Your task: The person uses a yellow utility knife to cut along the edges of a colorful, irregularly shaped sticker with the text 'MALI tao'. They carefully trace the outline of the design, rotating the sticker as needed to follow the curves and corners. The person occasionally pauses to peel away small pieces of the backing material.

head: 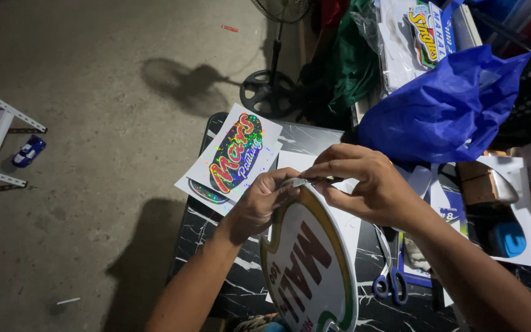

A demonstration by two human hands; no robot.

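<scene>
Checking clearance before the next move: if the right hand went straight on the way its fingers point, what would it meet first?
The right hand points left at the left hand, nearly touching over the sign's edge. Beyond lie the glitter stickers.

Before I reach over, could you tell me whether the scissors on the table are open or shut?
Shut: the scissors lie flat on the table, blue handle loops side by side, blades together.

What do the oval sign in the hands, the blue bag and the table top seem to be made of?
Oval sign: probably glossy printed vinyl on a thin stiff board; it holds its shape and shines. Blue bag: thin plastic film, crinkled with soft sheen. Table top: black with white veins, polished; marble or a marble-look laminate, cannot tell which. Both the left hand and right hand pinch the sign's top edge.
</scene>
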